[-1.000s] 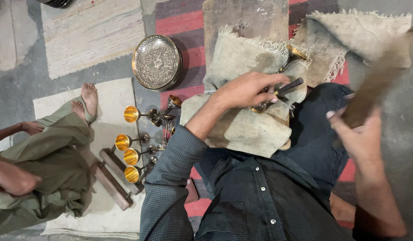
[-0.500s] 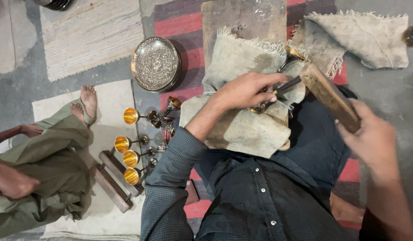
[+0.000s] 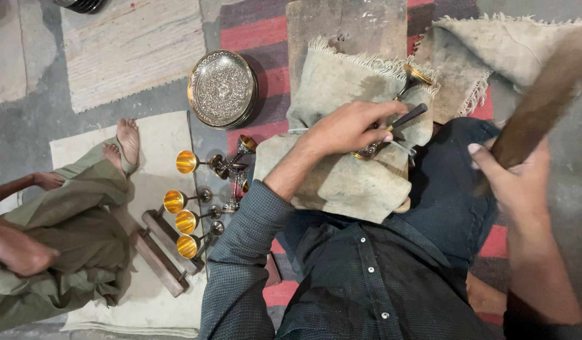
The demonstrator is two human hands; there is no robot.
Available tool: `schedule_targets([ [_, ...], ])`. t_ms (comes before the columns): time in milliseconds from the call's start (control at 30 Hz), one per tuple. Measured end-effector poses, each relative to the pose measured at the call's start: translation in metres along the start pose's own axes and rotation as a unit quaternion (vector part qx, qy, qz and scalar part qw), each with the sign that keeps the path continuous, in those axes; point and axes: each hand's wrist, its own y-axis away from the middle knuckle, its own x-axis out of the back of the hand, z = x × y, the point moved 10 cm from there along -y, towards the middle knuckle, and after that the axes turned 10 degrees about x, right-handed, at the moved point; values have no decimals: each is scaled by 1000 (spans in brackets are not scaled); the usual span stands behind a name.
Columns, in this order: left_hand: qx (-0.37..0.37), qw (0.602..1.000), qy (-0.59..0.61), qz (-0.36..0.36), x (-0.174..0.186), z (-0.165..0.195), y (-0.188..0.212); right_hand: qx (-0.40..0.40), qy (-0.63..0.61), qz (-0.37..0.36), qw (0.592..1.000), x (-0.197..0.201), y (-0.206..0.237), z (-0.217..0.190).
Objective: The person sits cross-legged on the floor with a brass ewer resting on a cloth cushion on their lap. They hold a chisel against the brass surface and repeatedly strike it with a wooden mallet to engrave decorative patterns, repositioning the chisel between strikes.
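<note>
My left hand grips a dark-handled chisel and steadies a brass goblet that lies on a folded beige cloth across my lap. The chisel tip rests against the goblet's stem. My right hand is raised at the right and holds a blurred wooden mallet tilted up and away from the chisel. A worn wooden board lies under the cloth.
Several gold-lined goblets lie on a white mat at the left, beside two wooden blocks. An engraved round metal tray sits behind them. Another person in green clothing sits at the left, bare foot out.
The mallet came down onto the chisel half a second ago and has swung back up to the right. My left hand, the chisel and the goblet have stayed put.
</note>
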Motion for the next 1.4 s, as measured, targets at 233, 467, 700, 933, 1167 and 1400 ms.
schedule_targets([
  [233, -6, 1000, -1, 7, 2, 2, 1, 53, 128, -61, 989, 5, -3, 30],
  [467, -29, 999, 9, 18, 8, 8, 5, -18, 198, -73, 977, 12, 3, 39],
  [700, -7, 998, 43, 52, 12, 3, 9, 91, 417, -95, 899, 12, -6, -12],
  [933, 5, 998, 16, 65, 9, 4, 8, -15, -104, 1, 995, 7, -19, 26],
  [1167, 28, 998, -1, 55, 7, 1, 5, 53, 198, -116, 972, -6, -34, 19],
  [1400, 11, 997, 6, 70, 9, 2, 6, 149, 316, -130, 928, -1, -30, 31],
])
